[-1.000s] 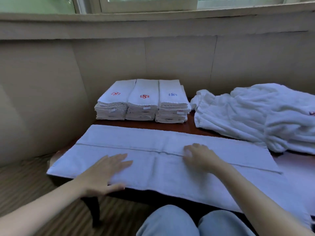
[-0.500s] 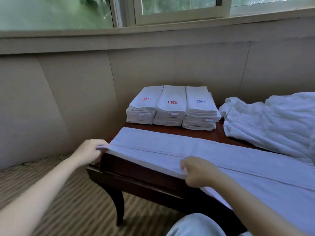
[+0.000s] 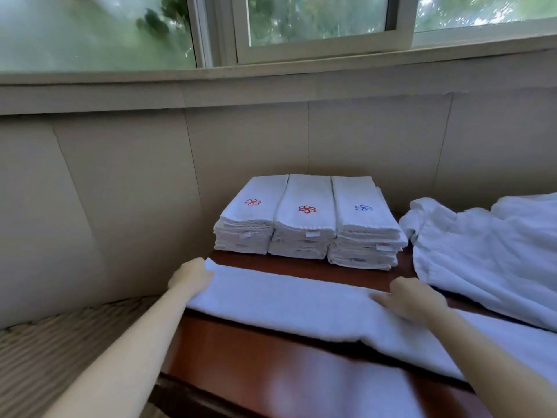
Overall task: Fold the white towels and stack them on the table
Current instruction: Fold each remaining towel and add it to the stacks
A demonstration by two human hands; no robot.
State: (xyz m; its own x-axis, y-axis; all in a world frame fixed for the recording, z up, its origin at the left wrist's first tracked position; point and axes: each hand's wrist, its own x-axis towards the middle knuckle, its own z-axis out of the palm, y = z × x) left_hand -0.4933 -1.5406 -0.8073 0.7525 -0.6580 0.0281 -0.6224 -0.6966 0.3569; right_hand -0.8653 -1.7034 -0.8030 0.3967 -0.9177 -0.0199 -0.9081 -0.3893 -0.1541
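Partly hidden: left hand [image 3: 191,277] at towel [image 3: 286,300] end.

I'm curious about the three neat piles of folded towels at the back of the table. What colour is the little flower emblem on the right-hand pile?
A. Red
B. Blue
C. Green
B: the top towel of the right-hand stack bears a blue flower emblem, while the left stack and middle stack carry red ones.
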